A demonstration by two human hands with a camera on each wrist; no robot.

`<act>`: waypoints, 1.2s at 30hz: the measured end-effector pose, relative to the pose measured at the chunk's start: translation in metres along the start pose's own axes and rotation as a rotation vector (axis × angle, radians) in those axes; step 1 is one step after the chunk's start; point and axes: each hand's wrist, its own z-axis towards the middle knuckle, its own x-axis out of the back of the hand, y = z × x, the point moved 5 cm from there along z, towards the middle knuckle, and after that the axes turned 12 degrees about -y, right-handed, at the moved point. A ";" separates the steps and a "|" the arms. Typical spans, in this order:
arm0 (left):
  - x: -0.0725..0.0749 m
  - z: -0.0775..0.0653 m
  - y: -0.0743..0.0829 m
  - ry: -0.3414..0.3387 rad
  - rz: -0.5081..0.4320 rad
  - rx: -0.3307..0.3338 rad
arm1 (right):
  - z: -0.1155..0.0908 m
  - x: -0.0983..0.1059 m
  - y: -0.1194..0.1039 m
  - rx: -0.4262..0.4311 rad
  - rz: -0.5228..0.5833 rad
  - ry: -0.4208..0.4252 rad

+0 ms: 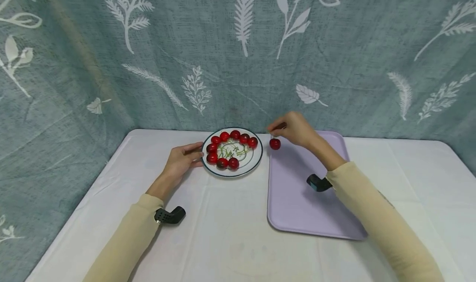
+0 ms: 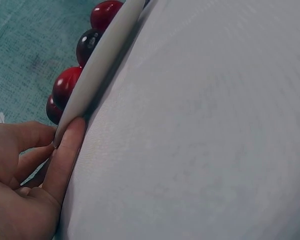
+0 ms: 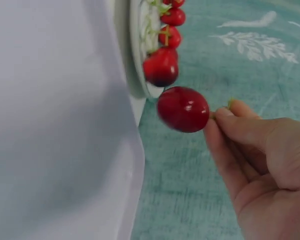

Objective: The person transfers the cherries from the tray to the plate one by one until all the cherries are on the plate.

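A white plate point(image 1: 245, 168) with a dark rim stands on the table, bearing an arc of red and dark red cherries point(image 1: 233, 163) with their stems toward its middle. My left hand point(image 1: 180, 161) pinches the plate's left edge; the left wrist view shows the hand's digits point(image 2: 70, 145) on either side of the rim. By its stem, my right hand point(image 1: 293, 129) holds a single red cherry point(image 1: 275, 144) in the air, just right of the plate and over the tray's far left corner. Thumb and fingertips meet on that stem in the right wrist view, with the cherry point(image 3: 183, 109) hanging free.
A lilac tray point(image 1: 293, 207) lies right of the plate, under my right forearm. White cloth point(image 1: 223, 216) covers the table. Behind it hangs a green-blue curtain point(image 1: 223, 50) with white leaf prints, close to the table's far edge.
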 end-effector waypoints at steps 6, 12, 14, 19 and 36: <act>-0.001 0.000 0.000 -0.004 -0.012 0.003 | 0.011 -0.012 -0.009 -0.008 0.070 -0.025; 0.000 0.000 -0.001 -0.005 -0.020 0.005 | 0.022 -0.033 -0.016 0.034 0.163 -0.052; 0.000 -0.001 -0.001 -0.003 -0.016 0.005 | 0.024 -0.040 -0.019 0.052 0.181 -0.056; 0.000 -0.001 0.000 -0.003 -0.007 0.007 | 0.030 -0.058 -0.019 0.060 0.217 -0.064; 0.000 -0.003 -0.001 0.008 0.006 -0.019 | 0.042 -0.089 -0.033 0.104 -0.087 0.032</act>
